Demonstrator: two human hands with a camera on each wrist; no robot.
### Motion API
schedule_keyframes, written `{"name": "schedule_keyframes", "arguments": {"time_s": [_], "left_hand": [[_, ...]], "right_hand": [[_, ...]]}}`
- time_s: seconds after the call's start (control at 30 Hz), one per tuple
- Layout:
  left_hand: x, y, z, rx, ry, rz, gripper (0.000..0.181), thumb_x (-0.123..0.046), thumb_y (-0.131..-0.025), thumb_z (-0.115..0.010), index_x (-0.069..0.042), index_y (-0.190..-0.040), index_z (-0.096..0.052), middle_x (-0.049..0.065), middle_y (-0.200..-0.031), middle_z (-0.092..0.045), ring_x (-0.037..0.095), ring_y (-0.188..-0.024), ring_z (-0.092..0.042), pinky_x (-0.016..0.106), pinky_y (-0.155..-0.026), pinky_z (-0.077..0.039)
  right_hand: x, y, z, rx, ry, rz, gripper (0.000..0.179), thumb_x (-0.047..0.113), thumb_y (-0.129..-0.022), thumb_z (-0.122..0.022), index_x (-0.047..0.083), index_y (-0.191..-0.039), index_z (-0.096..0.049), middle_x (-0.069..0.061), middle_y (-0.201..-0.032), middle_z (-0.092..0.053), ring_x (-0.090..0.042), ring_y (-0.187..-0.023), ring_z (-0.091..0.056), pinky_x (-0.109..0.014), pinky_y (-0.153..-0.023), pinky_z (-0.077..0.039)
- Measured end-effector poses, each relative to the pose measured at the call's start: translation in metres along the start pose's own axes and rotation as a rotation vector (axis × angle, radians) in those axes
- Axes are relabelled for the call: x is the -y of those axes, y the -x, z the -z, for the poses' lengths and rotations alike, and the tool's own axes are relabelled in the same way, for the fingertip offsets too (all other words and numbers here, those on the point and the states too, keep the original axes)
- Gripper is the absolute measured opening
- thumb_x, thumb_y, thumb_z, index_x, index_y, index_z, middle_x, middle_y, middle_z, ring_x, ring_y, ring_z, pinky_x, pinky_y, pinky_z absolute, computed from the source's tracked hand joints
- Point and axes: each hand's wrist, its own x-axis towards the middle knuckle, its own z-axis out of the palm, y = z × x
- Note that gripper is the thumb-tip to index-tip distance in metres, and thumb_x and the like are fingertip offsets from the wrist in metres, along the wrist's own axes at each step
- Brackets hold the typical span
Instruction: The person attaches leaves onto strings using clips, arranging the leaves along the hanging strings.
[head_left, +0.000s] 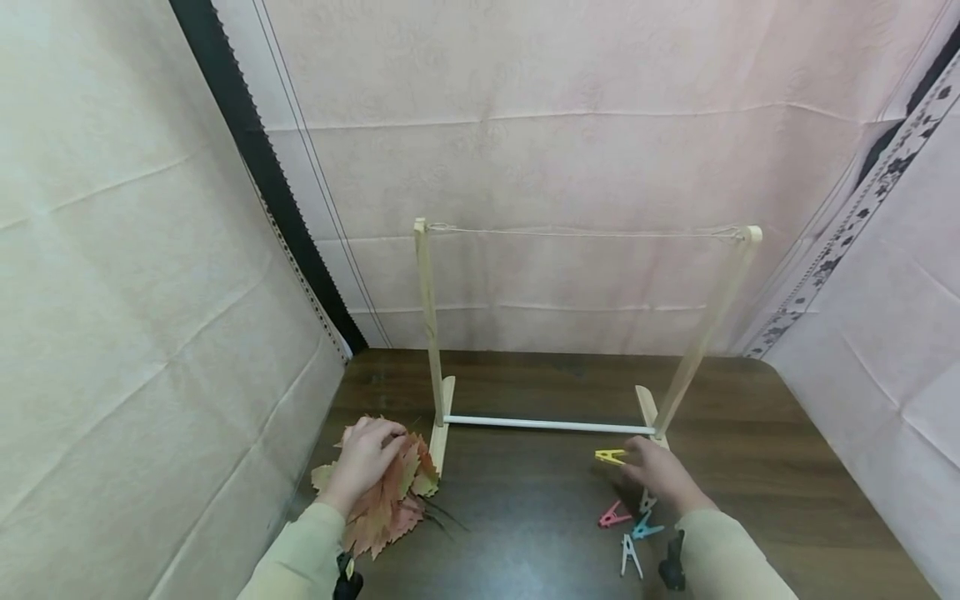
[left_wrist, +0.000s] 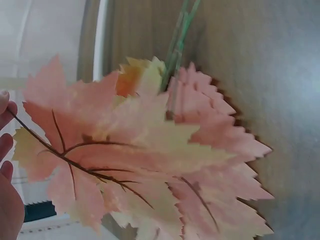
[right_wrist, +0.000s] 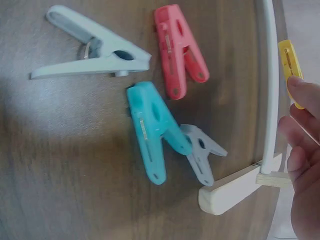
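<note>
My left hand (head_left: 365, 461) is over a bunch of artificial maple leaves (head_left: 381, 518) in orange, pink and yellow. In the left wrist view, thumb and finger pinch the dark stem of the top maple leaf (left_wrist: 115, 145), whose blade spreads over the others. My right hand (head_left: 660, 473) pinches a yellow clothespin (right_wrist: 290, 65) between thumb and finger, lifted above the table. Below that hand lie a red clothespin (right_wrist: 172, 47), a turquoise clothespin (right_wrist: 149, 127), a large pale clothespin (right_wrist: 107, 52) and a smaller grey one (right_wrist: 200, 150).
A wooden frame stands on the brown table (head_left: 525, 500), with a left post (head_left: 429, 325), a right post (head_left: 705, 333) and a white bottom rod (head_left: 547, 424). A thin string (head_left: 585, 233) runs between the post tops. Pale cloth (head_left: 562, 167) surrounds the table at back and sides.
</note>
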Motion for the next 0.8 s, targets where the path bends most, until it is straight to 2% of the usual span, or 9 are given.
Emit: {"name": "schedule_keyframes", "arguments": {"time_s": [0.1,0.23,0.33,0.47,0.8], "left_hand": [[-0.008,-0.004,0.004,0.012,0.029,0.014,0.007,-0.020,-0.087,-0.067,-0.021,-0.094,-0.070,-0.007,-0.094,-0.067,0.017,-0.091,-0.051,0.039,-0.079,-0.034],[-0.017,-0.009,0.009,0.018,0.061,0.031,0.008,-0.021,-0.089,-0.066,-0.020,-0.096,-0.070,-0.006,-0.096,-0.066,0.018,-0.092,-0.051,0.040,-0.081,-0.036],[-0.022,-0.013,0.012,0.004,0.082,0.027,0.008,-0.021,-0.089,-0.065,-0.020,-0.095,-0.070,-0.006,-0.096,-0.067,0.018,-0.092,-0.051,0.041,-0.082,-0.035],[-0.028,-0.019,0.015,-0.036,0.127,0.020,0.009,-0.021,-0.090,-0.064,-0.017,-0.096,-0.070,-0.003,-0.096,-0.067,0.019,-0.093,-0.051,0.043,-0.085,-0.035],[-0.042,-0.029,0.029,-0.088,0.088,-0.008,0.010,-0.020,-0.089,-0.066,-0.013,-0.094,-0.071,0.000,-0.092,-0.069,0.021,-0.089,-0.053,0.042,-0.081,-0.034]], "right_hand": [[0.002,0.000,0.003,-0.020,-0.005,0.000,0.032,0.014,-0.083,-0.070,0.003,-0.110,-0.060,-0.009,-0.100,-0.063,-0.016,-0.076,-0.056,-0.034,-0.064,-0.047],[0.008,0.001,0.011,-0.045,-0.025,0.017,0.032,0.013,-0.083,-0.069,0.002,-0.112,-0.059,-0.011,-0.101,-0.062,-0.017,-0.074,-0.056,-0.035,-0.062,-0.047],[0.013,0.001,0.017,-0.067,-0.033,0.029,0.032,0.013,-0.084,-0.068,0.003,-0.113,-0.058,-0.012,-0.102,-0.062,-0.020,-0.077,-0.059,-0.036,-0.064,-0.048],[0.023,-0.002,0.025,-0.095,-0.063,0.057,0.034,0.014,-0.085,-0.066,0.002,-0.115,-0.057,-0.016,-0.107,-0.063,-0.029,-0.090,-0.063,-0.042,-0.072,-0.051],[0.041,-0.005,0.039,-0.129,-0.068,0.119,0.034,0.015,-0.085,-0.068,0.002,-0.115,-0.058,-0.016,-0.110,-0.062,-0.028,-0.088,-0.064,-0.044,-0.072,-0.051]]}}
